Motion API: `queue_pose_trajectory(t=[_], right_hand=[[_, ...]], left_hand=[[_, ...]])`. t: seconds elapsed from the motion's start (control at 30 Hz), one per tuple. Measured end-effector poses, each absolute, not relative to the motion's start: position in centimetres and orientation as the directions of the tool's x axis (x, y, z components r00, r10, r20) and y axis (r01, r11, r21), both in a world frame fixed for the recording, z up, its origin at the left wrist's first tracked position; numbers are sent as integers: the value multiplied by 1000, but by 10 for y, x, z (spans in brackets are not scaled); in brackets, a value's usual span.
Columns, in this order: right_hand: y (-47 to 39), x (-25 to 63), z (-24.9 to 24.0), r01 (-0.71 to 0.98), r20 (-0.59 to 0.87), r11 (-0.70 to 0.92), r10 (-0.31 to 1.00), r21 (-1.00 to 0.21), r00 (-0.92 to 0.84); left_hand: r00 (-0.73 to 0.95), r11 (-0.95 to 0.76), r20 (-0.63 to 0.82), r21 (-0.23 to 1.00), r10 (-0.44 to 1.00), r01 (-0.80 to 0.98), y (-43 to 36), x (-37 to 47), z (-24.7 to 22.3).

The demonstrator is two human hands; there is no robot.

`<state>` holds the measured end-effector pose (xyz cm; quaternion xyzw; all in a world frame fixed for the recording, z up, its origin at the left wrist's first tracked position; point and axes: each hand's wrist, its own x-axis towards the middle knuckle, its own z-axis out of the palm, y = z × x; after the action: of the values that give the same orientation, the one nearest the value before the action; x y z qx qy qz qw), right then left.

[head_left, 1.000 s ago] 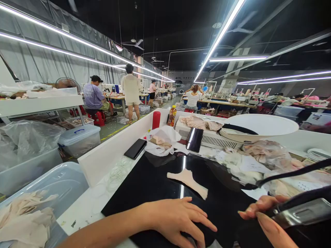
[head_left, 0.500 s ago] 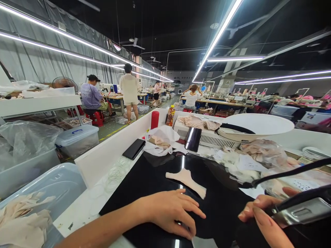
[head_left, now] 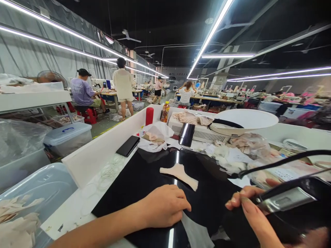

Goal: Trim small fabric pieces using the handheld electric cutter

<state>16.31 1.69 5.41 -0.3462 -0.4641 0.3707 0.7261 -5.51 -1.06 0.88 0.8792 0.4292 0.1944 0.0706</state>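
Observation:
My left hand (head_left: 169,205) is over the black glossy board with its fingers curled closed. They hold the upper end of a thin, pale grey sheet piece (head_left: 198,231), which trails toward me. Beyond that hand a beige, Y-shaped fabric piece (head_left: 179,174) lies flat on the board (head_left: 144,182). On the right, my right hand (head_left: 248,203) has its thumb and fingers pressed together. Part of it is hidden behind a black device with a silver metal plate (head_left: 287,201); I cannot make out what is between its fingers.
Behind the board stand a white bag (head_left: 155,137), a phone (head_left: 186,135), a black case (head_left: 128,146), a red cylinder (head_left: 149,116) and a drink bottle (head_left: 164,112). Bagged fabric (head_left: 249,144) lies right. A blue bin (head_left: 51,182) sits left. Several people work farther off.
The fingers of my left hand have gone from outstretched to curled, and more of the grey sheet shows. The view has shifted slightly; the beige piece still lies on the board.

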Motion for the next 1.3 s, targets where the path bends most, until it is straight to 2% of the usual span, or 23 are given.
queue_pose_trajectory(t=[0.07, 0.13, 0.27, 0.4, 0.57, 0.7, 0.83, 0.9, 1.0, 1.13, 1.2, 1.3], right_hand=[[6, 158, 64, -77, 380, 416, 880, -906, 283], [1, 155, 69, -58, 389, 417, 882, -907, 265], [0, 153, 71, -113, 434, 469, 868, -876, 241], [-3, 152, 71, -151, 447, 480, 870, -864, 211], [-10, 153, 69, -174, 460, 486, 872, -856, 170], [-11, 155, 66, -194, 461, 484, 874, -853, 154], [-10, 154, 63, -227, 451, 483, 874, -846, 180], [-9, 152, 63, -228, 463, 494, 869, -839, 178], [-6, 149, 61, -213, 480, 508, 860, -834, 173], [-4, 141, 60, -194, 491, 520, 853, -832, 178], [-3, 138, 60, -186, 496, 525, 850, -831, 178], [-3, 136, 61, -176, 496, 522, 851, -834, 175]], left_hand=[[557, -617, 266, 305, 787, 726, -13, -53, 7], [561, -619, 263, 329, 785, 713, -14, -53, 5], [581, -645, 280, 372, 764, 668, -12, -55, 1], [577, -657, 316, 325, 753, 680, -14, -53, 4], [529, -570, 213, 284, 821, 771, -22, -43, 13], [549, -574, 168, 235, 819, 784, -23, -40, 12], [543, -592, 279, 136, 792, 794, -16, -43, 1], [530, -602, 355, 132, 770, 787, -14, -45, -2], [504, -600, 347, 273, 791, 752, -17, -44, 1], [536, -548, 201, 547, 820, 632, -24, -43, 11], [573, -536, 151, 600, 805, 595, -25, -43, 14], [611, -532, 99, 614, 785, 583, -27, -41, 14]])
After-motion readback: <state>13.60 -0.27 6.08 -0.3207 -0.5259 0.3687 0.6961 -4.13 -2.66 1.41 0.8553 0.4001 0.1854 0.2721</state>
